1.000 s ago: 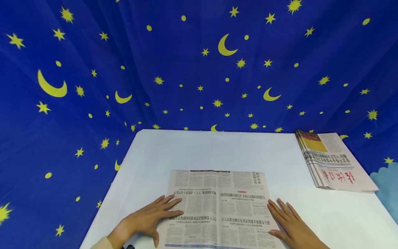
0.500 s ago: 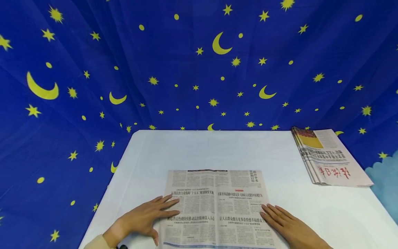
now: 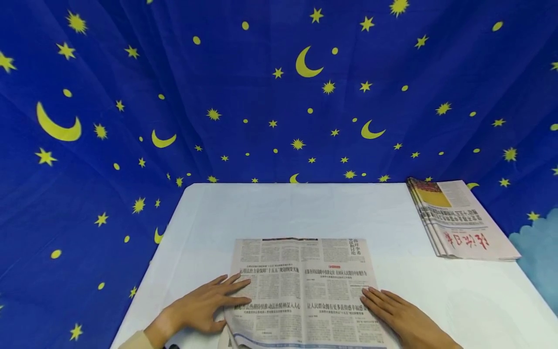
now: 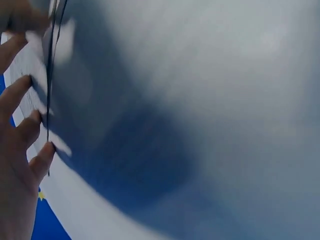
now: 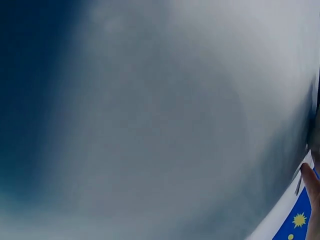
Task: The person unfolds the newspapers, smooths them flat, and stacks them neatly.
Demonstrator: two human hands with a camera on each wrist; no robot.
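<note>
Star-patterned blue cloth point(image 3: 244, 82) backs a white table point(image 3: 322, 211); left hand point(image 3: 204, 304) and right hand point(image 3: 402, 315), fingers extended, unclenched, touch a Chinese-language newspaper point(image 3: 307, 288) at nine and three o'clock.

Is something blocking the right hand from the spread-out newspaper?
Nothing visible is. The fingers of the right hand rest on the spread-out newspaper's right side; the newspaper pile lies farther off, not between them.

Curtained booth point(image 3: 78, 189), blue star-and-moon drapes point(image 3: 244, 72), white table point(image 3: 296, 213) against them
</note>
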